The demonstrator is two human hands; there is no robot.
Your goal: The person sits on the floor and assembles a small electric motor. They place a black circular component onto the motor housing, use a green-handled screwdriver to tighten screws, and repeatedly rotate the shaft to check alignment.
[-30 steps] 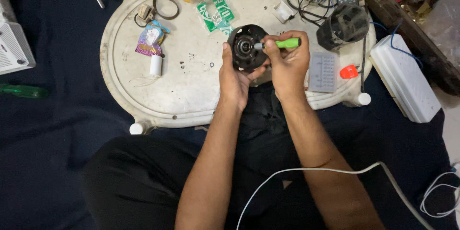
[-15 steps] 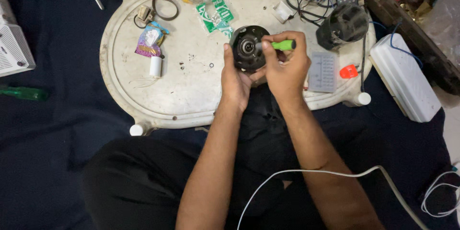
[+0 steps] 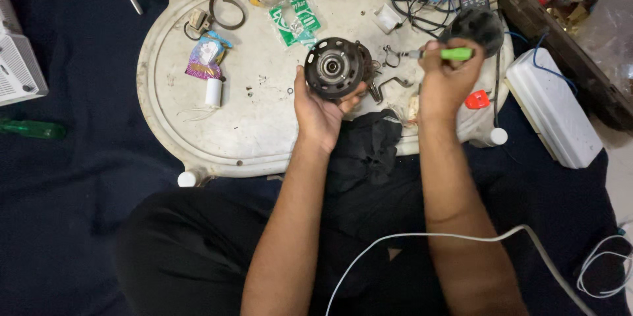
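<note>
Screwdriver work is seen paused over an oval white tray (image 3: 198, 138) set on dark cloth. At the far left, a green-handled tool (image 3: 30, 129) lies on the cloth, well apart from the tray. On the tray's left part, a small white cylinder (image 3: 213, 92) stands just below a crumpled foil packet (image 3: 203, 59). Near the middle, a round dark motor (image 3: 334, 67) is cradled in the left hand (image 3: 321, 108), its circular face with the central bearing turned up toward the camera; the fingers are curled around its lower rim, the thumb pressed against its left edge. To the right, a green-handled screwdriver (image 3: 443, 54) is pinched in the closed fingers of the right hand (image 3: 445, 82). Its long axis is held nearly level, the metal tip pointed left toward the motor but clear of it. A red-orange clip (image 3: 477, 99) lies just beside that hand, and a white box (image 3: 552, 115) rests further right.
</note>
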